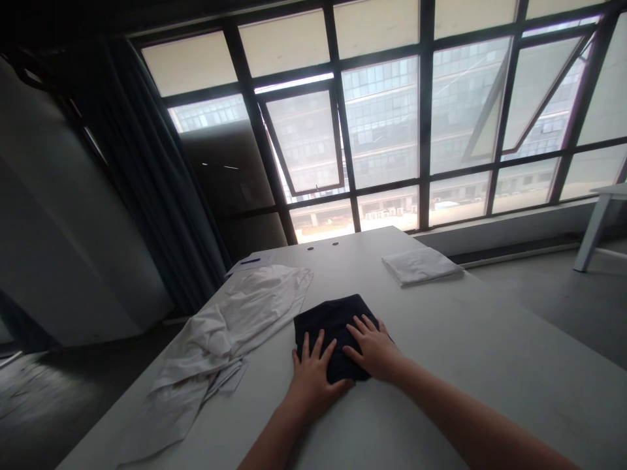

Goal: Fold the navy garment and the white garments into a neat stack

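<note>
A dark navy folded cloth (337, 313) lies flat on the white table (441, 352) in front of me. My left hand (313, 378) rests on its near left part, fingers spread and palm down. On the right part of the same cloth lies my right hand (375, 346), also flat with its fingers apart. Neither hand grips it; both press or rest on top. What kind of garment the cloth is cannot be made out, as it is folded and partly covered by my hands.
Left of the cloth spreads a crumpled white garment (235, 320), reaching the table's left side. A folded white cloth (421, 264) lies at the back right. At the far left corner sits a blue pen (251, 261) on paper. Windows (382, 117) stand beyond the table.
</note>
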Demonstrator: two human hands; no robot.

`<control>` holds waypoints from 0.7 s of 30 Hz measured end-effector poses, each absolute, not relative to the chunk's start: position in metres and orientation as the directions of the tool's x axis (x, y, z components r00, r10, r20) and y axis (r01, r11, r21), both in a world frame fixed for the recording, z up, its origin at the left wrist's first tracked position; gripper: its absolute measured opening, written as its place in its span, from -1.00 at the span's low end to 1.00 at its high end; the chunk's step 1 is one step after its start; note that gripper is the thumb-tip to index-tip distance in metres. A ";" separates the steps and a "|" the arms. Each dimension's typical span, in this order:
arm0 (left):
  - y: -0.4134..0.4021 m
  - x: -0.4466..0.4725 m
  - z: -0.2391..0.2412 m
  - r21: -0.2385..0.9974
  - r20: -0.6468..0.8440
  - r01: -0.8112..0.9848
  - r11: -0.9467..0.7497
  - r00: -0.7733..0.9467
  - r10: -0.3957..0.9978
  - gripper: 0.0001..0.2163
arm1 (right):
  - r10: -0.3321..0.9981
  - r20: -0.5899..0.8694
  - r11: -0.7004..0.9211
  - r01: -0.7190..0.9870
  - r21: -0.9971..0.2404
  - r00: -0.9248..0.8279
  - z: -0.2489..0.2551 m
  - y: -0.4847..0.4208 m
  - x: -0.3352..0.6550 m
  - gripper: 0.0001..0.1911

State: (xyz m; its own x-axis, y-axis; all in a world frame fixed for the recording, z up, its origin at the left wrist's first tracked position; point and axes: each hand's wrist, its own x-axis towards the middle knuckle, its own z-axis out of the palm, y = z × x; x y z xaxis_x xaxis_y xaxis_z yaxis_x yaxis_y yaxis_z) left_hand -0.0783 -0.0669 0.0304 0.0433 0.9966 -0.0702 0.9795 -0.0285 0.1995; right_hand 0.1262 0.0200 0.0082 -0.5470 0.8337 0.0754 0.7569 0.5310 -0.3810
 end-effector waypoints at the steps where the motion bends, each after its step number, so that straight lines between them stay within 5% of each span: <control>1: -0.067 -0.079 0.030 0.199 -0.070 0.980 -0.029 0.043 0.997 -0.06 | 0.835 0.071 0.529 0.759 -0.380 -0.546 0.008 0.020 0.126 -0.17; 21: -0.068 -0.081 0.028 0.182 -0.062 0.983 -0.039 0.051 0.997 -0.06 | 0.831 0.074 0.538 0.762 -0.360 -0.551 0.007 0.019 0.126 -0.13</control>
State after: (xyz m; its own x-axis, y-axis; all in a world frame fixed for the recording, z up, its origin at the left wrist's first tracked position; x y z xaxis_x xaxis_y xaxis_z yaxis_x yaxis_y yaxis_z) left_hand -0.0807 -0.0676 0.0282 0.0511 0.9967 -0.0624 0.9826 -0.0390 0.1818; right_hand 0.1262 0.0189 0.0068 -0.5513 0.8310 0.0744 0.7624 0.5380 -0.3596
